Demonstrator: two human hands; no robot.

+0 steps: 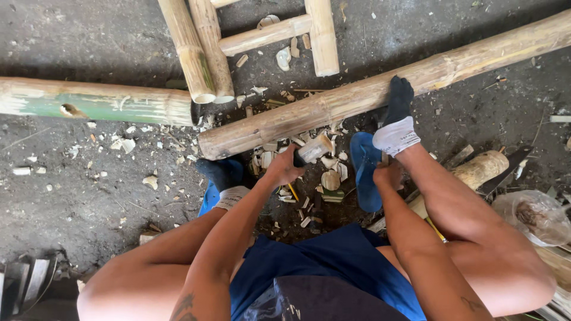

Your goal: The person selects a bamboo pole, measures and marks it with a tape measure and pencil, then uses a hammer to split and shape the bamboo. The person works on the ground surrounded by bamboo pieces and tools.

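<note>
You have a green-painted bamboo pole (95, 102) lying on the dark ground (89, 196), and just beside its right end two upright bamboo poles (199, 53) rest with a short crosspiece (264, 34) beyond them. Well to the pole's right, a blue flip-flop (364, 169) lies flat, and farther right a clear plastic bag (532, 215) sits by a short log (480, 169).

We see a long bamboo pole (380, 89), dry, pale and fibrous, with a rough matt skin. A second bamboo pole (95, 101) keeps a smoother green rind. Pale wood chips (330, 178) look splintery. The floor (89, 190) is dark, gritty and matt. The flip-flop (364, 169) is smooth blue rubber; the sock (397, 128) is knitted cloth.
</note>
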